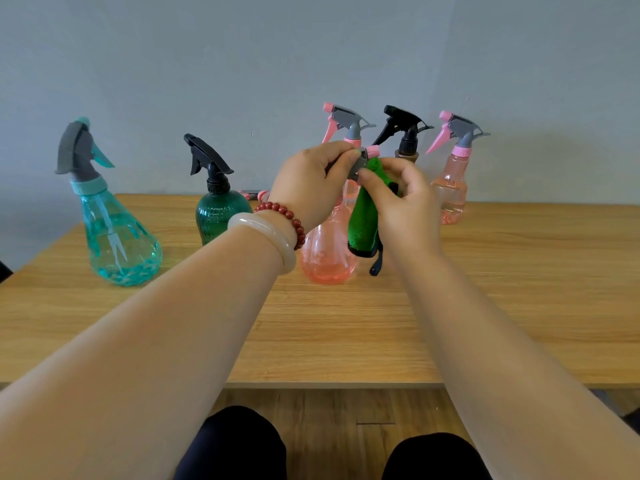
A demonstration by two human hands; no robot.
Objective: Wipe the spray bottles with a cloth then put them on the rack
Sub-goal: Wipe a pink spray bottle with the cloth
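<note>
A pink see-through spray bottle (327, 252) stands on the wooden table (346, 323) in front of me. My left hand (308, 185) grips its grey spray head from the left. My right hand (401, 206) pinches a green cloth (365, 216) against the head near the pink nozzle; the cloth hangs down the bottle's right side with a dark loop at its bottom. Other spray bottles stand around: a teal one (117, 244) at far left, a dark green one (216, 213), and behind my hands a pink one (346, 128), a brown one with a black head (403, 133) and another pink one (452, 188).
A grey wall rises right behind the table. A small pink and dark object (254, 194) lies on the table behind the dark green bottle. The table's front edge is near my knees (242, 445), above a wooden floor. No rack is in view.
</note>
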